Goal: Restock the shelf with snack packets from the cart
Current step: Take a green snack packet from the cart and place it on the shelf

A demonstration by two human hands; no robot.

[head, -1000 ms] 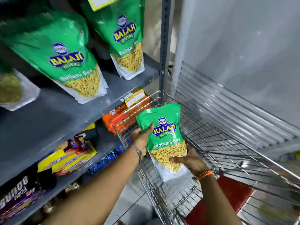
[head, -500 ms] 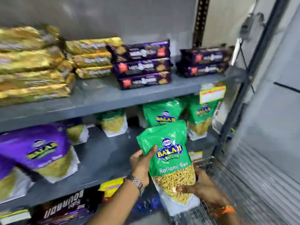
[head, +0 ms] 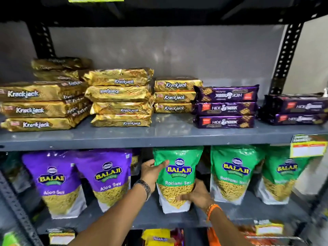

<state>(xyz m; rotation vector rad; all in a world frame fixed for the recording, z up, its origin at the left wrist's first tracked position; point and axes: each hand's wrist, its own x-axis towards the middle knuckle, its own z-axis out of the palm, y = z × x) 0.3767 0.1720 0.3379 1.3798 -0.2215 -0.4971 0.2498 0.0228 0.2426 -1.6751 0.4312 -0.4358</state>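
Now the green Ratlami Sev packet [head: 176, 176] stands upright in the shelf [head: 124, 137] gap between purple packet [head: 110, 176] and green neighbour [head: 234, 173], left hand [head: 152, 172] and right hand [head: 195, 194] gripping it

Ratlami Sev packet [head: 177, 176] on shelf [head: 150, 217], between Aloo Sev packet [head: 109, 176] and another Ratlami Sev packet [head: 234, 173]

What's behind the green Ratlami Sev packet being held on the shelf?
The Ratlami Sev packet covers whatever is behind it. Only dark shelf space shows beside it; whether another packet stands there cannot be seen.

We see gold Krackjack packs [head: 122, 95] stacked up top. Purple Hide & Seek packs [head: 225, 107] sit beside them. Yellow price tag [head: 308, 148] hangs right.
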